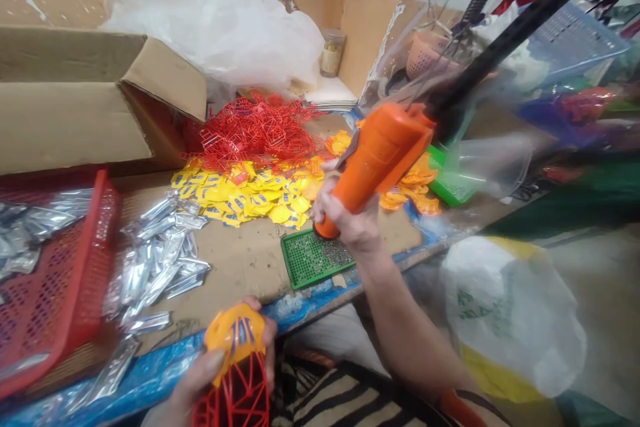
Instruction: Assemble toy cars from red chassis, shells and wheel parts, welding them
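Observation:
My right hand (pixel 350 213) is wrapped round a thick orange electric screwdriver (pixel 385 147), which hangs from a black arm. The screwdriver's lower end is over a small green tray (pixel 295 273) of tiny metal screws (pixel 336 253); whether its tip touches them is hidden. Low in view, my left hand (pixel 200 373) grips an orange-yellow plastic piece (pixel 235 333) with blue marks, joined to a red lattice frame (pixel 237 390). A pile of similar yellow pieces (pixel 245 193) lies behind the tray. Red lattice frames (pixel 255 130) are heaped beyond them.
Silvery metal strips (pixel 163 260) lie loose beside a red basket (pixel 103 233) holding more. An open cardboard box (pixel 65 120) and white plastic sheeting (pixel 215 27) stand behind. To the right are a green container (pixel 450 190) and a white bag (pixel 510 320) below the table edge.

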### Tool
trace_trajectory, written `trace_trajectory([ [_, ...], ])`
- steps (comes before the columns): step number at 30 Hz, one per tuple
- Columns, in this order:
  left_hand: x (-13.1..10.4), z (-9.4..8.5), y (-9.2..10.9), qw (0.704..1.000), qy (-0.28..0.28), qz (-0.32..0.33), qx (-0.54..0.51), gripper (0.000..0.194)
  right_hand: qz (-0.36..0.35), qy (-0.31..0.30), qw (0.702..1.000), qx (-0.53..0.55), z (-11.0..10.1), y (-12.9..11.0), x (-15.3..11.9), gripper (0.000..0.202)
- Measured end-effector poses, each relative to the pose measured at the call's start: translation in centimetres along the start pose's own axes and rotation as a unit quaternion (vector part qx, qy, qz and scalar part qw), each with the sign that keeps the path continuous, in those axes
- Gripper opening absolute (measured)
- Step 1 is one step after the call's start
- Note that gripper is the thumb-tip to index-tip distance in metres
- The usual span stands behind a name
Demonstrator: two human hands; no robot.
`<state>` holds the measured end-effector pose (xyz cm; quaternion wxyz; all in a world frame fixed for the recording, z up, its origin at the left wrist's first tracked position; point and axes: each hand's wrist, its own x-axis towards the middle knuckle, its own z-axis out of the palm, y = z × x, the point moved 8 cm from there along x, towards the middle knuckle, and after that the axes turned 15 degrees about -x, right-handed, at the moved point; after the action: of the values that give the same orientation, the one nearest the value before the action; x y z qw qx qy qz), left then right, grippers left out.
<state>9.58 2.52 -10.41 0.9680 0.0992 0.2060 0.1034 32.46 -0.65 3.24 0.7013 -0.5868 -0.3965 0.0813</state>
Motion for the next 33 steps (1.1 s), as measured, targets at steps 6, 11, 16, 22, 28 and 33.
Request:
trace_trajectory([
  [6,-0.8,0.0,-0.1,0.999,0.03,-0.012,0.014,0.054,0.003,0.033,0.998,-0.059,-0.3,1.7,0.0,0.012],
  [11,-0.5,-0.2,-0.1,1.0,0.013,-0.009,0.024,0.056,0.013,0.032,0.997,-0.063,-0.3,2.1,0.1,0.013],
  [16,-0.6,-0.4,-0.1,0.999,0.023,-0.007,0.021,0.058,0.022,0.035,0.997,-0.059,-0.2,2.4,0.0,0.014],
  [22,-0.8,-0.1,-0.1,0.999,0.032,0.002,0.003,0.056,0.032,0.04,0.997,-0.061,-0.2,3.1,0.0,0.015],
  [28,-0.7,0.3,0.1,0.999,0.001,0.004,0.036,0.053,0.032,0.033,0.997,-0.067,0.1,2.7,-0.1,0.014],
  [33,-1.2,0.4,0.2,0.999,0.032,0.024,0.031,0.054,0.03,0.033,0.996,-0.078,0.3,2.5,-0.2,0.013],
])
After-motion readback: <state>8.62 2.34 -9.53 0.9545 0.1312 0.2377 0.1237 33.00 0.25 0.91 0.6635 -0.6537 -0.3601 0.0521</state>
